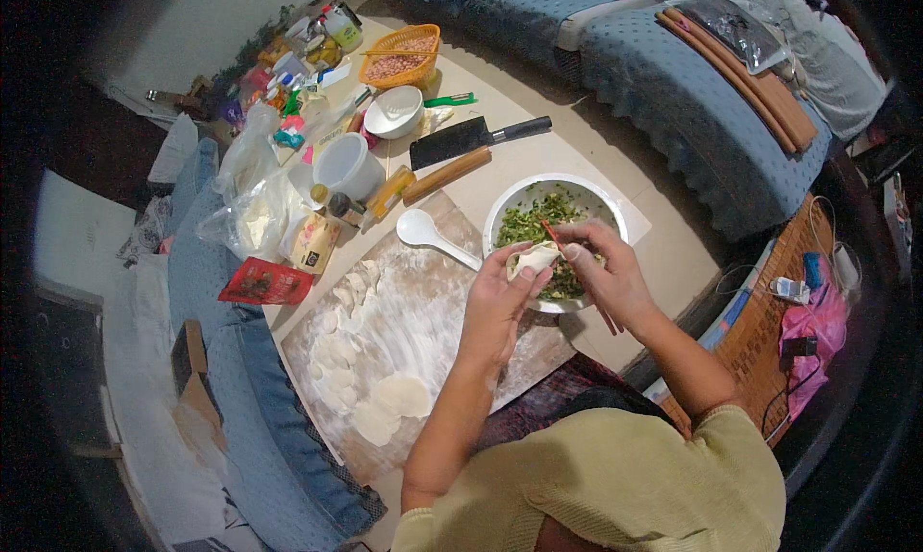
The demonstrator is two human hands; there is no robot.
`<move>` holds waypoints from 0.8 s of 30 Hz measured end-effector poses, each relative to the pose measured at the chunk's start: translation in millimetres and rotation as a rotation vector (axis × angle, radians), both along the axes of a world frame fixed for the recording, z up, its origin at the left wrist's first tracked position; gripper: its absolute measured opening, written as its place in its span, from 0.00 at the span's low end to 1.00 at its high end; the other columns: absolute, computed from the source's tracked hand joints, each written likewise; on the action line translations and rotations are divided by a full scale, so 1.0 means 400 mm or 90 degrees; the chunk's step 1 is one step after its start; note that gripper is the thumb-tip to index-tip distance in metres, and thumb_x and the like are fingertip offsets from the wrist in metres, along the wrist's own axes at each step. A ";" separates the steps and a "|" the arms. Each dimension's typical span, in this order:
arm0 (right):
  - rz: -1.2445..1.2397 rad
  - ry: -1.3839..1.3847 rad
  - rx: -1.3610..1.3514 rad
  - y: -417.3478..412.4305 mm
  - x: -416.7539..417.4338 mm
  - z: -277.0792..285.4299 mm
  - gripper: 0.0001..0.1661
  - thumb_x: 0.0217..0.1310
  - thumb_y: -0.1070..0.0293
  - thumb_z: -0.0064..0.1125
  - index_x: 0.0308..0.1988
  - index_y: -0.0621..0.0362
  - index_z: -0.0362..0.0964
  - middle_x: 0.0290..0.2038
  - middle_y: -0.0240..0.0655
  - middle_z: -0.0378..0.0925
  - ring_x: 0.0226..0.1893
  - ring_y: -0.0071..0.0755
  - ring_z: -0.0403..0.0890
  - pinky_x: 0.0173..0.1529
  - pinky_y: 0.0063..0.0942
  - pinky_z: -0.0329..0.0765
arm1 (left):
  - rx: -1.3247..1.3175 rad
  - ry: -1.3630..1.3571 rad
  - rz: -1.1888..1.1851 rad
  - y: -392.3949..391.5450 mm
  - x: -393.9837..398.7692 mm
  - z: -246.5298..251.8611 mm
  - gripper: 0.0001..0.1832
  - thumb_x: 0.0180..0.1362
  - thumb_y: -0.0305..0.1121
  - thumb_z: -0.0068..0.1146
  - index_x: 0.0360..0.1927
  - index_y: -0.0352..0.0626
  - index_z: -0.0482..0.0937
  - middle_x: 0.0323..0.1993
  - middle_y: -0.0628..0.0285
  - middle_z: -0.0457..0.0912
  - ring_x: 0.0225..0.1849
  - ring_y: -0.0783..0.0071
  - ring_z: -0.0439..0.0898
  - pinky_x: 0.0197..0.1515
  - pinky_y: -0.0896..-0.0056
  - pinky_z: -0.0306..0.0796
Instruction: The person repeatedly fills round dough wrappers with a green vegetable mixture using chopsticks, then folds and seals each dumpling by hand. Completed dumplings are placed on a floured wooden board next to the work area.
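Note:
My left hand (pixel 502 292) holds a folded dumpling wrapper (pixel 535 258) between fingers and thumb, above the near side of a white bowl (pixel 497 209). In the bowl lies a chopped green filling (pixel 523 222). My right hand (pixel 609 267) grips a pair of red chopsticks (pixel 608 321), and its fingertips are at the right edge of the wrapper. How far the wrapper is closed is hard to make out. Left of my forearm, rolled-out wrappers (pixel 400 396), small dough pieces (pixel 335 350) and several shaped dumplings (pixel 357 285) rest on a floured wooden board (pixel 433 285).
A white ladle (pixel 422 229) lies across the board's far edge. Beyond it are a rolling pin (pixel 448 175), a black cleaver (pixel 451 142), a plastic tub (pixel 350 166), a white bowl (pixel 394 112) and an orange basket (pixel 400 79). Bags and a red packet (pixel 265 281) crowd the left edge.

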State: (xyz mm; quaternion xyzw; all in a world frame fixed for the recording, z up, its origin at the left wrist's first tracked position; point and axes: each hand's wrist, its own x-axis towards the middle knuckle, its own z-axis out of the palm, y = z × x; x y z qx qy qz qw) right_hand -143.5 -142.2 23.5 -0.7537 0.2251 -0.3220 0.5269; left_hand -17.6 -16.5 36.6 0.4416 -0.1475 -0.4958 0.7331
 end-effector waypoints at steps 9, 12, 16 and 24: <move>-0.045 -0.041 -0.180 0.040 -0.014 0.025 0.13 0.54 0.76 0.61 0.42 0.62 0.76 0.38 0.42 0.75 0.39 0.42 0.77 0.44 0.32 0.74 | -0.009 0.021 0.005 0.021 -0.020 0.022 0.18 0.63 0.25 0.54 0.55 0.33 0.66 0.55 0.54 0.72 0.55 0.68 0.76 0.59 0.72 0.75; -0.049 -0.033 -0.219 0.045 -0.024 0.031 0.14 0.53 0.74 0.63 0.43 0.62 0.75 0.38 0.42 0.75 0.40 0.43 0.77 0.45 0.33 0.74 | -0.025 0.003 0.009 0.030 -0.027 0.025 0.19 0.63 0.25 0.55 0.56 0.33 0.66 0.56 0.54 0.71 0.55 0.68 0.76 0.59 0.71 0.75; -0.080 -0.045 0.007 0.068 -0.030 0.060 0.16 0.55 0.73 0.63 0.45 0.61 0.74 0.39 0.38 0.75 0.40 0.33 0.77 0.44 0.28 0.74 | -0.033 -0.011 0.016 0.040 -0.036 0.031 0.18 0.63 0.23 0.53 0.56 0.35 0.67 0.54 0.53 0.74 0.54 0.66 0.77 0.59 0.70 0.75; 0.004 -0.079 0.017 0.103 -0.024 0.055 0.15 0.56 0.73 0.62 0.45 0.62 0.74 0.39 0.38 0.74 0.39 0.30 0.77 0.45 0.25 0.75 | -0.051 0.006 0.028 0.070 -0.063 0.044 0.17 0.63 0.24 0.54 0.55 0.35 0.67 0.53 0.55 0.75 0.52 0.70 0.78 0.57 0.71 0.75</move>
